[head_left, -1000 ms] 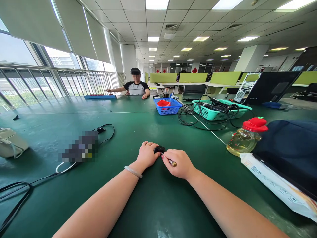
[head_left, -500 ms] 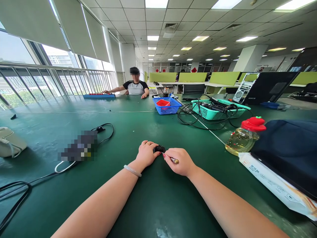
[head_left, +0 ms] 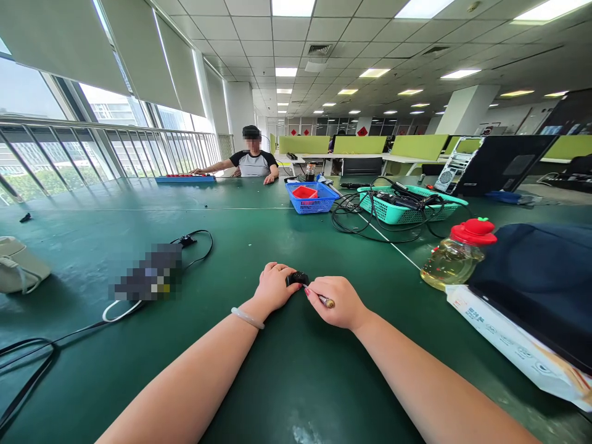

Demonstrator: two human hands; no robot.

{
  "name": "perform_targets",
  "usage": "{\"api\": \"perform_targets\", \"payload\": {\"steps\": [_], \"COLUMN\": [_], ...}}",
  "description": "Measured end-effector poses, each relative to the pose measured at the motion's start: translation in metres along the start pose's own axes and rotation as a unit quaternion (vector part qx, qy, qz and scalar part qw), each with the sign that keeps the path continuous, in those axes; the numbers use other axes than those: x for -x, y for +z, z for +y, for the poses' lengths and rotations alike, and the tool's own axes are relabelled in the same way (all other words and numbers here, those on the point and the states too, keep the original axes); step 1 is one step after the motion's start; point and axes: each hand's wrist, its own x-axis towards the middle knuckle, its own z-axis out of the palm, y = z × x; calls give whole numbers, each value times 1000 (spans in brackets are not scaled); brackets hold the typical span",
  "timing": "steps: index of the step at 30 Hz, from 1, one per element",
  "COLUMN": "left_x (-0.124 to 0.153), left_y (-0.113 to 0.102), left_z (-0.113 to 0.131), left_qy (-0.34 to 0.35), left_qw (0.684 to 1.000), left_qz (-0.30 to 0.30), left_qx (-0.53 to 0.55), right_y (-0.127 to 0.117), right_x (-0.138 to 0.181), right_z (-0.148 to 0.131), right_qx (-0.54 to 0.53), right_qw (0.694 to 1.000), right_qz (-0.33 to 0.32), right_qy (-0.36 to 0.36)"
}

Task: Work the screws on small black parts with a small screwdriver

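Observation:
My left hand (head_left: 274, 287) is closed around the left side of a small black block-like object (head_left: 297, 279), holding it against the green tabletop (head_left: 296, 364). Its exact kind I cannot make out. In my right hand (head_left: 337, 301) is a slim hand tool (head_left: 327, 302), gripped like a pen, with a rounded brownish end sticking out towards me. The tool's thin metal tip points at the near right edge of the black object. Whether the tip touches it is too small to tell.
A lidded bottle (head_left: 456, 262) and a white packet (head_left: 518, 345) lie right. Farther off are a blue basket (head_left: 312, 205) and a green basket (head_left: 400, 213) with tangled cables. Left are a cord (head_left: 50, 345) and a pale bag (head_left: 21, 265). A person (head_left: 254, 161) sits opposite.

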Motion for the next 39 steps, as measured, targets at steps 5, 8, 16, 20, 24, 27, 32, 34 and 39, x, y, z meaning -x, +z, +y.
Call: {"api": "perform_targets", "payload": {"steps": [5, 8, 16, 20, 24, 27, 32, 34, 39], "left_x": [0, 0, 0, 0, 1, 2, 3, 2, 2], "left_y": [-1, 0, -1, -2, -2, -3, -3, -3, -1], "left_z": [0, 0, 0, 0, 1, 2, 4, 3, 3], "left_qy": [3, 15, 28, 30, 35, 34, 26, 30, 29], "left_qw": [1000, 1000, 999, 999, 999, 999, 999, 999, 999], "left_qz": [1, 2, 1, 2, 3, 4, 4, 3, 2], "left_qx": [6, 14, 21, 20, 23, 23, 23, 25, 24], "right_y": [-2, -3, -3, -2, -1, 0, 0, 0, -1], "right_x": [0, -1, -1, 1, 0, 0, 0, 1, 0], "right_z": [0, -2, -2, 1, 0, -2, -2, -2, -2], "right_qx": [5, 7, 11, 13, 16, 18, 18, 24, 33], "right_qw": [1000, 1000, 1000, 1000, 999, 999, 999, 999, 999], "right_qz": [6, 8, 15, 25, 32, 32, 33, 38, 35], "right_qy": [0, -10, -4, -2, -1, -3, -15, -12, -4]}}
